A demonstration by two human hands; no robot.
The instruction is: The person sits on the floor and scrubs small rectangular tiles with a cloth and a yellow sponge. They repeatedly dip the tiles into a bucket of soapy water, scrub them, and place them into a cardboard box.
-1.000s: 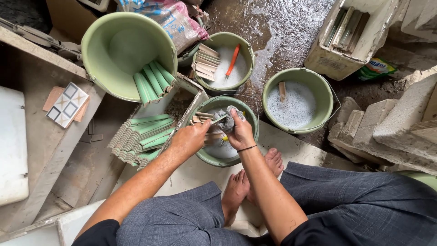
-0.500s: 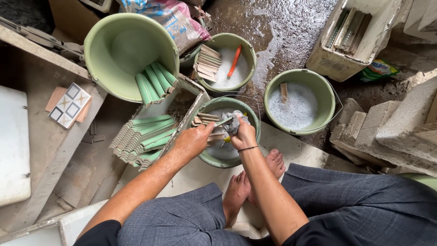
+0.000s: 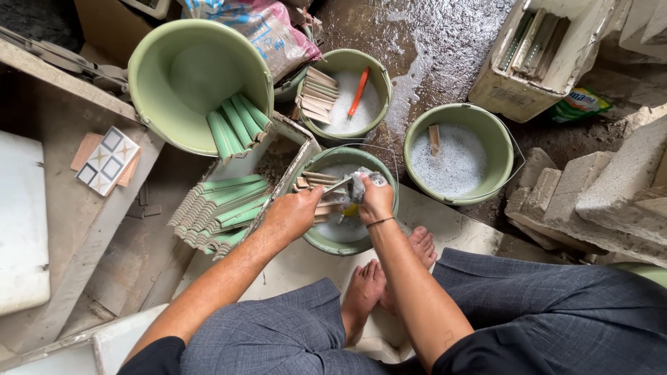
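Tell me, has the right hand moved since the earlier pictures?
Yes. The right hand moved slightly toward the person, from the far rim to the middle of the near bucket.

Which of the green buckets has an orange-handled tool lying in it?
The upper middle bucket, beyond the person's hands; the orange-handled tool lies on its foam beside stacked tile strips. No other bucket has one.

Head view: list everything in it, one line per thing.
Buckets: four, pale green; three hold soapy water.
Green ridge tiles: a stack by the tipped bucket, more inside it.
Tan strips: several, in the far bucket.
Orange-handled tool: one, same bucket.
Patterned tile: one, white and grey, on the bench.
Printed sack: one, top.
Pale blocks: several, right.
Left hand: holds a strip over the near bucket.
Right hand: holds a wet cloth.
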